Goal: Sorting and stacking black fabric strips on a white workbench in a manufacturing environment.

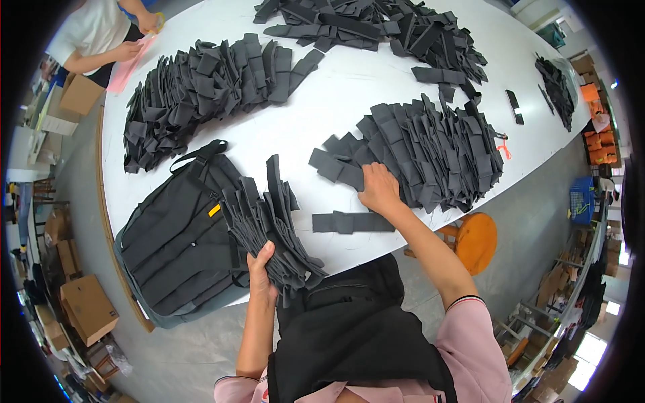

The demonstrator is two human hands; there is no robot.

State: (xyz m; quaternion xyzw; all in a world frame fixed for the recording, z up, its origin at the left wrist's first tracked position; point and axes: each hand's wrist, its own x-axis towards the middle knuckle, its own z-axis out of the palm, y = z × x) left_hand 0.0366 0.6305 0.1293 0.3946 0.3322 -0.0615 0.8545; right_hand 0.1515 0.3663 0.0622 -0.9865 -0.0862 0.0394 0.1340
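Observation:
In my left hand is a thick bundle of dark grey fabric strips, gripped at its lower left side, thumb on top. My right hand pinches the end of one grey fabric strip at the left end of a long overlapping row of strips. Its fingertips are partly hidden behind the hand. Just below it, a single loose strip with a wider band across its middle lies flat near the table's front edge. A black backpack lies left of the bundle.
Another row of strips runs across the white table at the back left, with a heap beyond. A co-worker handles pink material at the far left corner. An orange stool stands by the front right edge.

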